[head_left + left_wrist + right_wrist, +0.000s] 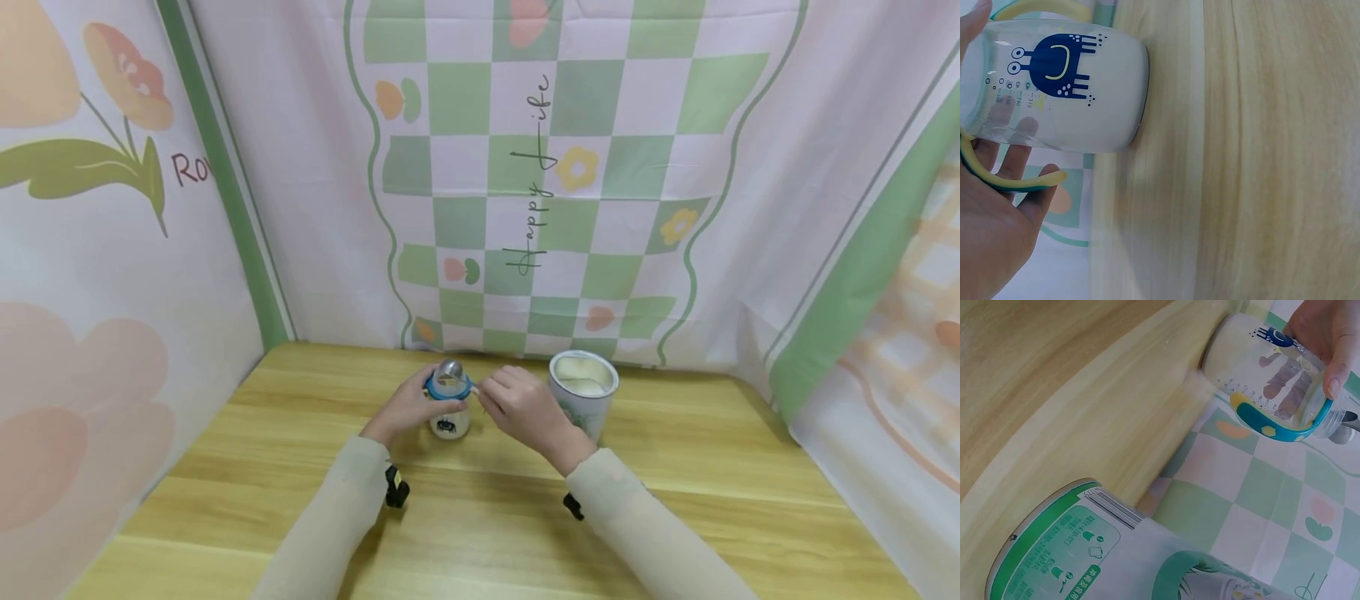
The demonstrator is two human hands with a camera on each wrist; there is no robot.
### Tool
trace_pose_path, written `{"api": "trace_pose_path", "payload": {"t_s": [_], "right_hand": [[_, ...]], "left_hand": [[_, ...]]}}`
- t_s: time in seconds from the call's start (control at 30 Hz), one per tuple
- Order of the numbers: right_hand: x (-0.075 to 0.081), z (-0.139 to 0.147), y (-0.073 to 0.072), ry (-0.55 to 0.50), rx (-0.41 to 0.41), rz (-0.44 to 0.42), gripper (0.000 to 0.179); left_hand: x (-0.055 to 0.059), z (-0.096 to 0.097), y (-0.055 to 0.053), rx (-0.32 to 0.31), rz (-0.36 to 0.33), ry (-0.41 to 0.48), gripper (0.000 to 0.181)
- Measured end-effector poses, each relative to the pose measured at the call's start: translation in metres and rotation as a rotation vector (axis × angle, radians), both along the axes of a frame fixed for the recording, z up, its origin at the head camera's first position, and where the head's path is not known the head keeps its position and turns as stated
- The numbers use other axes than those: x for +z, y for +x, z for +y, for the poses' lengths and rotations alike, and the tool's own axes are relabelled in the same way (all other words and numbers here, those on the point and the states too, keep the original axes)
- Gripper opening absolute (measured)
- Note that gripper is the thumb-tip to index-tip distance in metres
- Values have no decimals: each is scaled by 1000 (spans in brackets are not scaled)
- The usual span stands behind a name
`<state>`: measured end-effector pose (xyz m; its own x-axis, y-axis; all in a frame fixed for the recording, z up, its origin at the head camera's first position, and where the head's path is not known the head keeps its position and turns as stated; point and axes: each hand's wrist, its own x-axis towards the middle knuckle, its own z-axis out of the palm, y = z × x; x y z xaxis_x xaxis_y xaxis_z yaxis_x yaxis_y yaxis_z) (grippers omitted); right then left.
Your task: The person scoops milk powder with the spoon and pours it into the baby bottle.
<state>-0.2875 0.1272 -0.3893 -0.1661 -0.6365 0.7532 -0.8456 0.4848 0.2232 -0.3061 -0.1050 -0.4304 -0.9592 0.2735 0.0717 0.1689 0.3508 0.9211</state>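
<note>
A clear baby bottle (448,425) with a blue collar stands upright on the table, a dark cartoon creature printed on its side. Whitish contents fill its lower part in the left wrist view. My left hand (411,407) holds the bottle near its neck, fingers behind it and thumb in front. One curved yellow-and-teal handle (1016,182) lies across these fingers. Over the bottle's mouth is the bowl of a scoop (450,373). My right hand (525,408) pinches the scoop's handle from the right. In the right wrist view the scoop (1349,428) is partly cut off.
Close to the right hand stands an open white-and-green can (592,410), pale cream inside. Its printed side (1122,537) fills the lower part of the right wrist view. The wooden table (480,533) ends at a checkered curtain (517,208) behind.
</note>
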Motion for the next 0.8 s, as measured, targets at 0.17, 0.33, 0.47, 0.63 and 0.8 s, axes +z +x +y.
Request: {"api": "trace_pose_path", "payload": {"t_s": [0.17, 0.33, 0.47, 0.63, 0.8], "right_hand": [[1, 0, 1, -7, -11, -8, 7], [1, 0, 2, -27, -32, -60, 8], [-1, 0, 1, -85, -34, -122, 10], [1, 0, 0, -173, -42, -220, 13], [7, -1, 3, -263, -51, -345, 13]], "left_hand": [[0, 0, 0, 0, 1, -3, 75], [1, 0, 2, -3, -5, 3, 74], [1, 0, 2, -3, -13, 22, 71], [2, 1, 2, 8, -27, 19, 75], [3, 1, 3, 29, -48, 5, 83]]}}
